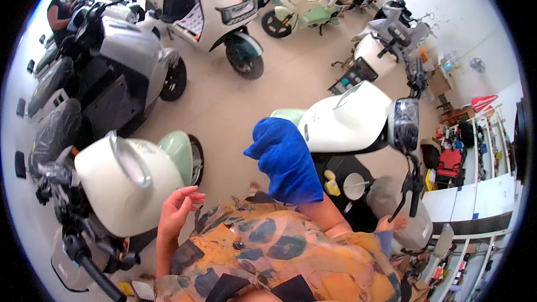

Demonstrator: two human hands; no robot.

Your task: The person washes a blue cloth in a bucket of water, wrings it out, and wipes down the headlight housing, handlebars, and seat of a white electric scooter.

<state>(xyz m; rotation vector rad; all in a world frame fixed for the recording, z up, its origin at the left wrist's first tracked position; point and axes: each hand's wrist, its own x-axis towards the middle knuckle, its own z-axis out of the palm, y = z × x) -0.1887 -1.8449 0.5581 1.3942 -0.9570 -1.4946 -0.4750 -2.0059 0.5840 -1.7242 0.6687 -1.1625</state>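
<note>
My left hand (178, 208) is raised in front of my chest with its fingers apart and nothing in it. It hovers just right of the white front panel of a white and pale green scooter (126, 182). My right forearm reaches up toward the middle of the view, and a blue cloth (282, 159) covers my right hand (291, 182), which is holding it. The cloth hangs in front of a second white scooter (347, 120) whose handlebar mirror (404, 124) is wrapped in plastic film.
Several parked scooters ring the beige floor (235, 100); a grey one (120, 50) is at left and a white one (221, 0) at the top. A person (59, 8) stands at far left. Shelves (475, 145) with parts line the right wall. Another hand (391, 223) rests on a wrapped seat.
</note>
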